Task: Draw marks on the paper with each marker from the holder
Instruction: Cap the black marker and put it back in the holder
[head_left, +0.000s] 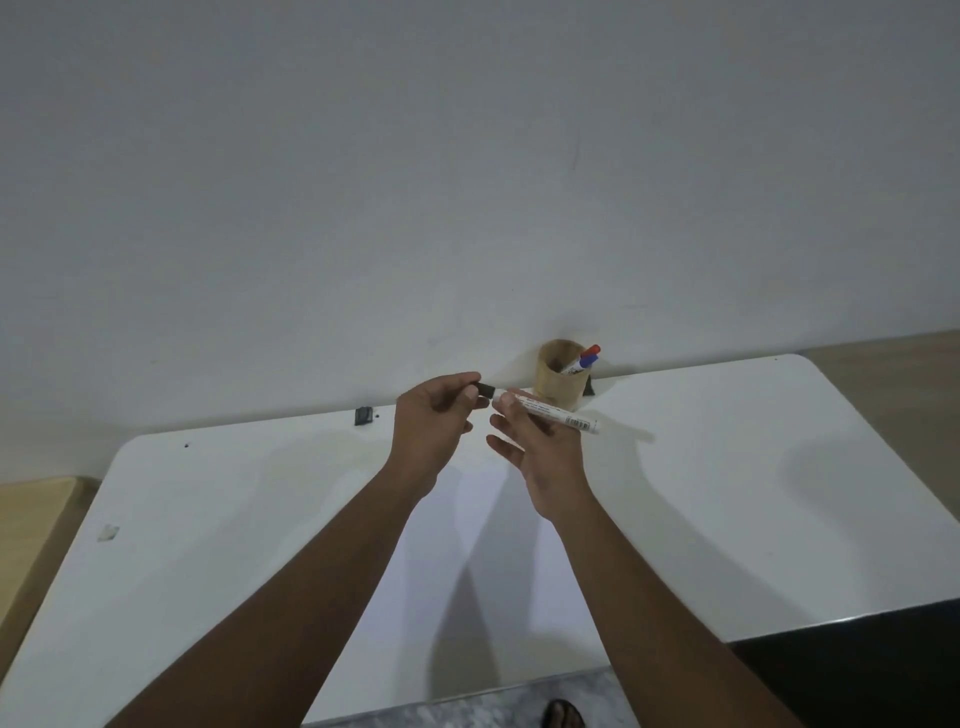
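Clearly the job is barely begun; the left hand (434, 415) pinches a black cap (484, 389) while the right hand (540, 447) grips a white marker (545, 413), the two held above the tabletop (218, 519) with the cap at the marker's nine o'clock end, touching or just parted, I cannot tell which; the paper (498, 566) below shows no marks; the holder (558, 382), at two o'clock from the hands, keeps the red and blue markers (588, 357), both untried, I judge.

The table (727, 493) lies open on both sides, with only the holder (558, 382) standing by the wall.
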